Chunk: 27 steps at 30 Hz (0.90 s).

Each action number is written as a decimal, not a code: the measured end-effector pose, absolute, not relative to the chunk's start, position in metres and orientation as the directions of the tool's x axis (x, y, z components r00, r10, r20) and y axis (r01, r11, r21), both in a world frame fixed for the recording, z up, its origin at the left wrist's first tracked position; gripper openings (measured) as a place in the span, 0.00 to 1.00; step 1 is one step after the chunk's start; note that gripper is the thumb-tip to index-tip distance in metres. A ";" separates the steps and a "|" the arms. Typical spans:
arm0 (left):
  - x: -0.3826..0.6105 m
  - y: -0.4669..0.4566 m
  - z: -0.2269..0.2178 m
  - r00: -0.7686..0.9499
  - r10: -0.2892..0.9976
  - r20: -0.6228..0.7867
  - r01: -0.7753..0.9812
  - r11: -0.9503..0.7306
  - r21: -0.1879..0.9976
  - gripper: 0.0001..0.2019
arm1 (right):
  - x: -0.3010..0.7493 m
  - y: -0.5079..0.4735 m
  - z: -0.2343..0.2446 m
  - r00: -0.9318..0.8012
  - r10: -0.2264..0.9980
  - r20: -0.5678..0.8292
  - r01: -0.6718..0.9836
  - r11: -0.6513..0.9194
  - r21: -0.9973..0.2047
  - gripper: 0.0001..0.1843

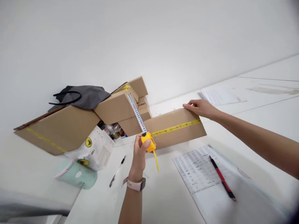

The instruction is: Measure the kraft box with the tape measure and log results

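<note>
My left hand (139, 152) is wrapped round a yellow tape measure (148, 142), whose yellow strap hangs below. Its white blade (136, 112) runs out up and to the left, with its far end by the edge of a cardboard box (114, 105). My right hand (198, 107) pinches the top edge of a brown cardboard flap (174, 126) near its right corner. Yellow printed packing tape runs along that flap. The flap's left end passes behind the tape measure.
A grey bag (86, 95) lies on cardboard at the left. Nearby are a white avocado-print box (99, 146) and a mint-green container (79, 174). A pen (117, 171) rests on the white table. At right, a red-and-black pen (221, 177) lies on a printed sheet (193, 174); more papers (218, 96) sit behind.
</note>
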<state>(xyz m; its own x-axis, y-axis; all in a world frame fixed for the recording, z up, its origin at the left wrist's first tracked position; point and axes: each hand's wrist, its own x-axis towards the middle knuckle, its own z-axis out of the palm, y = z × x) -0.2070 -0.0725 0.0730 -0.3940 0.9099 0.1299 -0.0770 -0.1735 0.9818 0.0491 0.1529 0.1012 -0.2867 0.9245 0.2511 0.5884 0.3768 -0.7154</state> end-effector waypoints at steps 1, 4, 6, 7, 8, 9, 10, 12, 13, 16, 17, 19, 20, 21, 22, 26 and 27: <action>-0.208 -0.066 0.076 -0.392 0.910 0.133 -0.068 -0.173 0.983 0.30 | 0.044 0.161 0.104 -0.290 0.920 0.264 0.611 0.390 -0.689 0.28; -0.209 -0.050 0.085 -0.408 0.901 0.146 -0.037 -0.176 0.984 0.29 | 0.024 0.181 0.109 -0.273 0.883 0.381 0.701 0.454 -0.549 0.28; -0.204 -0.048 0.088 -0.440 0.883 0.164 -0.009 -0.187 0.982 0.29 | 0.009 0.190 0.110 -0.290 0.819 0.495 0.731 0.523 -0.438 0.24; -0.199 -0.050 0.087 -0.453 0.874 0.175 0.008 -0.193 0.981 0.30 | 0.001 0.193 0.110 -0.316 0.784 0.534 0.727 0.562 -0.395 0.22; -0.191 -0.054 0.084 -0.455 0.871 0.186 0.021 -0.198 0.980 0.30 | -0.006 0.195 0.109 -0.349 0.756 0.554 0.715 0.597 -0.364 0.21; -0.181 -0.060 0.080 -0.443 0.877 0.187 0.023 -0.197 0.980 0.30 | -0.013 0.195 0.108 -0.379 0.737 0.560 0.702 0.623 -0.345 0.20; -0.170 -0.067 0.074 -0.413 0.893 0.180 0.014 -0.192 0.981 0.30 | -0.018 0.195 0.107 -0.400 0.726 0.560 0.690 0.640 -0.337 0.20; -0.146 -0.081 0.058 -0.305 0.945 0.116 -0.081 -0.147 0.986 0.28 | -0.025 0.194 0.104 -0.412 0.717 0.561 0.678 0.653 -0.337 0.20; -0.134 -0.086 0.049 -0.250 0.965 0.076 -0.141 -0.114 0.983 0.28 | -0.026 0.193 0.102 -0.412 0.714 0.566 0.673 0.657 -0.338 0.20; -0.107 -0.093 0.028 -0.129 0.992 0.000 -0.277 -0.036 0.960 0.29 | -0.025 0.191 0.100 -0.428 0.690 0.584 0.624 0.693 -0.361 0.19; -0.101 -0.092 0.023 -0.114 0.993 -0.010 -0.298 -0.024 0.954 0.30 | -0.024 0.191 0.099 -0.445 0.670 0.594 0.589 0.718 -0.369 0.20; -0.093 -0.089 0.016 -0.113 0.993 -0.027 -0.318 -0.010 0.948 0.30 | -0.022 0.190 0.098 -0.487 0.616 0.619 0.514 0.775 -0.367 0.23; -0.091 -0.087 0.013 -0.123 0.992 -0.035 -0.319 -0.006 0.948 0.30 | -0.021 0.190 0.097 -0.508 0.586 0.631 0.488 0.800 -0.351 0.25; -0.089 -0.086 0.011 -0.134 0.990 -0.041 -0.316 -0.004 0.949 0.30 | -0.020 0.190 0.097 -0.525 0.559 0.642 0.472 0.819 -0.326 0.27; -0.087 -0.085 0.008 -0.141 0.989 -0.044 -0.314 -0.002 0.949 0.29 | -0.019 0.190 0.096 -0.542 0.534 0.648 0.467 0.833 -0.296 0.30; -0.077 -0.084 0.000 -0.138 0.989 -0.060 -0.325 0.012 0.946 0.31 | -0.017 0.192 0.094 -0.604 0.469 0.645 0.492 0.855 -0.161 0.35; -0.075 -0.085 -0.002 -0.137 0.988 -0.068 -0.328 0.019 0.944 0.31 | -0.016 0.193 0.093 -0.614 0.456 0.644 0.497 0.858 -0.133 0.35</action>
